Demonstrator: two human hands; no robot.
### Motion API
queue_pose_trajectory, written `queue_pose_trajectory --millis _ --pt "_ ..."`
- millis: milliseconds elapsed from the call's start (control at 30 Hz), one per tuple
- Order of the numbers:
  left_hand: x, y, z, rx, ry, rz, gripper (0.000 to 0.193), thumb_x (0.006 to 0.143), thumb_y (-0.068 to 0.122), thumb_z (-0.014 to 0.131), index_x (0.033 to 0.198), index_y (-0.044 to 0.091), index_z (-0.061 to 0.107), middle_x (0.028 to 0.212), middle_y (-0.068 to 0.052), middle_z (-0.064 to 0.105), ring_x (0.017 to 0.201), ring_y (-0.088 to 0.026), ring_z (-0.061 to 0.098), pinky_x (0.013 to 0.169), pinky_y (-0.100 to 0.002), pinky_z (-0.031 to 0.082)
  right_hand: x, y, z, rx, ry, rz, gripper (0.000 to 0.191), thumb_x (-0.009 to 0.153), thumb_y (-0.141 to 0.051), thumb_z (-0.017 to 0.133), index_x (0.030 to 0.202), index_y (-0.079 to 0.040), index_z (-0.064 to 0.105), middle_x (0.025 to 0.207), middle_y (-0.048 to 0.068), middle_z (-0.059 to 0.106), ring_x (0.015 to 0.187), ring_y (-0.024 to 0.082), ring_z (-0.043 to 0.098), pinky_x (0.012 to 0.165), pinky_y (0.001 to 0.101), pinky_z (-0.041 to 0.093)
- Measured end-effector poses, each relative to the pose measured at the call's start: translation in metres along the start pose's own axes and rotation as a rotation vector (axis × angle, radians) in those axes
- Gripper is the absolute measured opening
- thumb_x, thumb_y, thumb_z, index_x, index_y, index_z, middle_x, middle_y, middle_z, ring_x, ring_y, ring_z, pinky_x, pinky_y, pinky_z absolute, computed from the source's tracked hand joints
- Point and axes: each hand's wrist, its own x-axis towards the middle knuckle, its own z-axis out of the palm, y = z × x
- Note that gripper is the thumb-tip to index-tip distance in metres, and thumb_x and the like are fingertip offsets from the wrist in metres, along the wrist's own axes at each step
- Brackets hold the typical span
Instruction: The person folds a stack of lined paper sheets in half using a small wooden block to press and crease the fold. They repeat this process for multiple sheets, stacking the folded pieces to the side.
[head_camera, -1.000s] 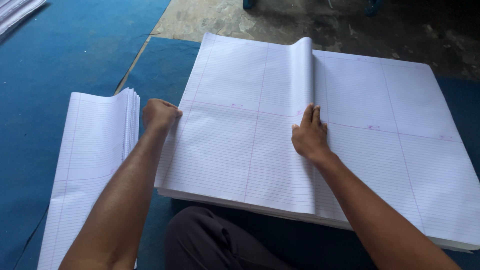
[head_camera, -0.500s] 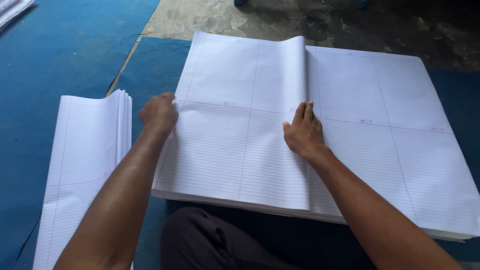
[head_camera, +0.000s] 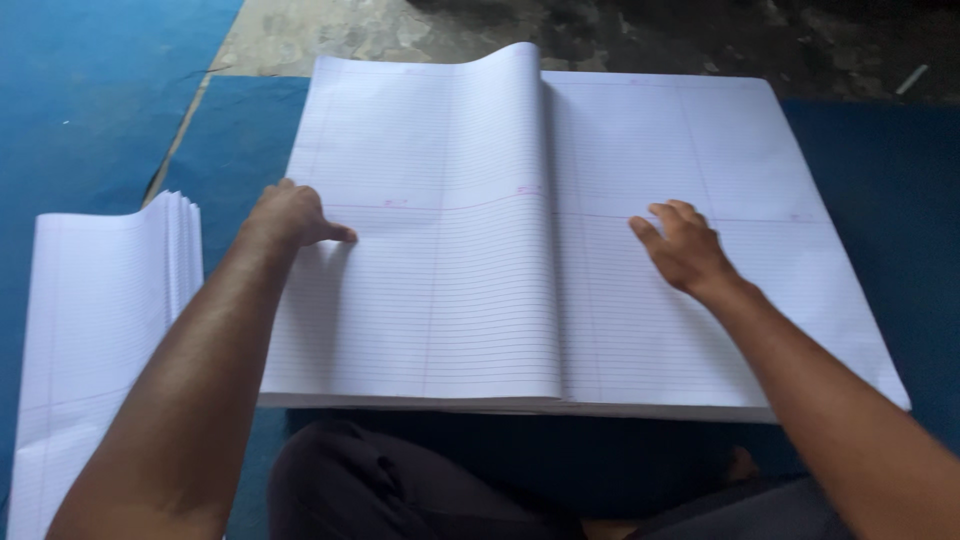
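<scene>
A large stack of white ruled paper sheets (head_camera: 700, 330) lies on the floor in front of me. Its top sheet (head_camera: 440, 300) is folded over onto the left half, and the fold forms a raised curl down the middle (head_camera: 530, 110). My left hand (head_camera: 292, 215) sits at the stack's left edge, fingers curled on the folded sheet's edge and thumb pointing right. My right hand (head_camera: 685, 248) rests on the bare right half of the stack, fingers spread and loosely flat, holding nothing.
A second pile of folded ruled sheets (head_camera: 100, 330) lies to the left on the blue mat (head_camera: 90, 100). Bare concrete floor (head_camera: 330, 30) shows beyond the mat. My dark-trousered legs (head_camera: 380, 490) are under the stack's near edge.
My right hand has moved from the central fold out to the right half of the stack. The left hand has stayed at the left edge. The fold now lies flatter.
</scene>
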Motion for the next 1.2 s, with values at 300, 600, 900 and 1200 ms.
queue_pose_trajectory --millis 300,600,900,1200 --pt "-0.006 0.05 -0.009 -0.122 0.021 0.029 0.094 0.07 0.032 0.092 0.151 0.038 0.045 0.153 -0.015 0.045 0.144 -0.039 0.036 0.112 -0.056 0.044 -0.031 0.16 -0.075 -0.064 0.054 0.351 0.063 0.107 -0.054 0.034 0.146 -0.01 0.053 0.151 0.022 0.047 0.14 0.038 0.043 0.115 0.0565 0.034" --pt "0.0 0.089 -0.017 -0.049 -0.072 0.019 0.081 0.075 0.026 0.089 0.145 0.043 0.053 0.155 -0.009 0.044 0.144 -0.038 0.04 0.111 -0.057 0.047 -0.067 0.294 -0.086 -0.087 0.083 0.709 0.061 0.112 -0.051 0.032 0.146 -0.006 0.057 0.142 0.025 0.057 0.133 0.043 0.051 0.11 0.0601 0.039" --pt "0.006 0.125 -0.026 -0.024 -0.113 -0.011 0.08 0.073 0.026 0.092 0.144 0.041 0.057 0.151 -0.016 0.045 0.14 -0.044 0.044 0.104 -0.058 0.055 -0.091 0.37 -0.051 -0.1 -0.022 0.793 0.042 0.108 -0.036 0.056 0.139 -0.01 0.067 0.133 0.019 0.07 0.12 0.035 0.067 0.103 0.0516 0.052" --pt "0.0 0.145 -0.036 -0.03 -0.115 -0.025 0.081 0.075 0.025 0.09 0.146 0.041 0.054 0.153 -0.016 0.043 0.144 -0.045 0.036 0.106 -0.063 0.05 -0.087 0.388 -0.035 -0.005 -0.204 0.788 0.038 0.102 -0.024 0.06 0.138 -0.011 0.065 0.134 0.02 0.067 0.12 0.035 0.065 0.101 0.0514 0.051"
